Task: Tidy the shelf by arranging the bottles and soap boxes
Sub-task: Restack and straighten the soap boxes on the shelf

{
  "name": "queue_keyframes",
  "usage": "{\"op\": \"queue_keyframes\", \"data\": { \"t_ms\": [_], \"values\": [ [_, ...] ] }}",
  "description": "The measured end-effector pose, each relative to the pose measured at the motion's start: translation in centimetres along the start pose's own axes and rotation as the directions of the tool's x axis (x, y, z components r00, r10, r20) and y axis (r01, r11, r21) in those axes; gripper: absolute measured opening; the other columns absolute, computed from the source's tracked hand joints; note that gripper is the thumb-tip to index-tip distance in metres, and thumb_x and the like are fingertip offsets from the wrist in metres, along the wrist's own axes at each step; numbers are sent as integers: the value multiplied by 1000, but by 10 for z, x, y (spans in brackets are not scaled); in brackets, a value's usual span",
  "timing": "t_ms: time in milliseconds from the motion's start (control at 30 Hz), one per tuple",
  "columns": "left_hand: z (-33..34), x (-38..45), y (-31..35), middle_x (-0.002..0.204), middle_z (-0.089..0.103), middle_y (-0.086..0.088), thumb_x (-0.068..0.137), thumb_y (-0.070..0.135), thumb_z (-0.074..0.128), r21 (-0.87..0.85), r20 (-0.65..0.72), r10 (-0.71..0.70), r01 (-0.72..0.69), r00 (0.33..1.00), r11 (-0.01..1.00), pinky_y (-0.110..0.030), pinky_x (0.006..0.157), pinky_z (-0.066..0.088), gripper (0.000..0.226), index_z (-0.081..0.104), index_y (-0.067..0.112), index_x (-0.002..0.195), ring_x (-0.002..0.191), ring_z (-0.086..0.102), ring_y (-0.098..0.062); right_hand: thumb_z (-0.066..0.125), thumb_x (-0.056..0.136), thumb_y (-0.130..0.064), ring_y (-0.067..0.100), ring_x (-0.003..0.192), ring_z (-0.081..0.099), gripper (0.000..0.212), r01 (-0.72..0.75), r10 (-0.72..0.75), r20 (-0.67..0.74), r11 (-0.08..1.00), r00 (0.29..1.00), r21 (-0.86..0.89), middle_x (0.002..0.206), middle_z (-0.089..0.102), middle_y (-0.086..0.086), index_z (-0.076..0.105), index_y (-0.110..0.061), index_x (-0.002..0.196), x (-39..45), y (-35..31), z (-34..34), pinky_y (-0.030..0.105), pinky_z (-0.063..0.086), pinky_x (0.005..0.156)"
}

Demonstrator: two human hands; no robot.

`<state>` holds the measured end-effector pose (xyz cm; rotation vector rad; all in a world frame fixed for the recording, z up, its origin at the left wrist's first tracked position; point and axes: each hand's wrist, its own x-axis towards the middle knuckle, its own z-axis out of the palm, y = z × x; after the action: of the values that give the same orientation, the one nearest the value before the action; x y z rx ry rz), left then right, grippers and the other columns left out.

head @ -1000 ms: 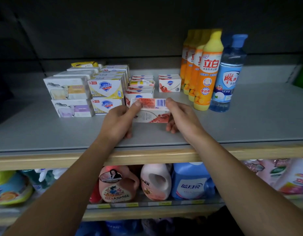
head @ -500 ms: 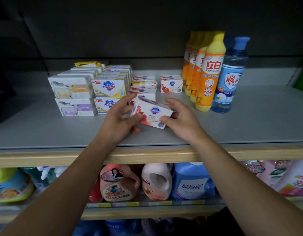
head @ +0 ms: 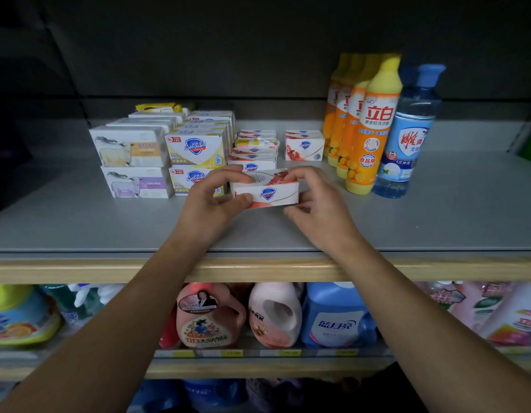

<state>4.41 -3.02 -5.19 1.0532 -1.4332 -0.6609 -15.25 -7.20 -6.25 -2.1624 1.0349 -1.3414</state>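
Observation:
A red-and-white soap box [head: 268,192] is held just above the grey shelf [head: 437,222], its logo face toward me. My left hand [head: 212,201] pinches its left end with thumb and fingers. My right hand [head: 316,204] grips its right end, fingers curled over the top. Right behind it stands a row of matching red-and-white boxes [head: 254,153], with one more box [head: 304,146] to the right. Yellow soap boxes [head: 195,150] and white sheep-print boxes [head: 130,147] are stacked at the left. Orange dish-soap bottles [head: 368,126] and a blue bottle [head: 407,135] stand at the right.
The shelf's wooden front edge [head: 264,268] runs under my wrists. Bare shelf lies to the right of the blue bottle and in front of the boxes. The lower shelf holds large detergent jugs [head: 274,314] in pink and blue.
The box has been turned in both hands from barcode side up, through a tilt, to lying level with its logo face toward me. It has moved slightly back toward the row.

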Motion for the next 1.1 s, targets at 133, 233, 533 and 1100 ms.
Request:
{"op": "queue_keyframes", "data": {
  "t_ms": [133,233,533,1100],
  "values": [
    [2,-2,2,124,63,-2,83,-2,71,-37,2,-17,18,1000,999,-52,98,49,24,69,10,103,120,58,-20,74,76,0,7,106,60,50,23,-23,-2,998,1000,-59,123,52,-7,55,-23,116,0,1,0,13,51,75],
    [4,-3,6,120,66,-9,85,3,70,-93,16,-48,49,999,994,-46,81,59,28,66,10,111,89,70,-32,75,81,-10,8,95,59,45,16,-21,-76,998,997,-58,122,56,-6,57,-22,120,-1,1,-3,22,51,74],
    [7,9,-11,101,68,1,89,27,68,236,-20,-103,105,994,966,-40,76,54,28,66,21,116,74,63,-30,68,86,-22,11,94,60,36,-168,158,-118,983,980,-78,119,60,-4,60,-23,121,1,3,-6,36,54,80],
    [-34,61,14,123,65,-10,87,32,56,812,-64,432,-205,900,547,-41,100,41,40,66,11,119,116,54,-34,70,86,-34,19,120,49,47,72,90,233,793,968,-605,131,61,-2,57,-27,131,45,-5,-23,29,37,91]
  ]
}}
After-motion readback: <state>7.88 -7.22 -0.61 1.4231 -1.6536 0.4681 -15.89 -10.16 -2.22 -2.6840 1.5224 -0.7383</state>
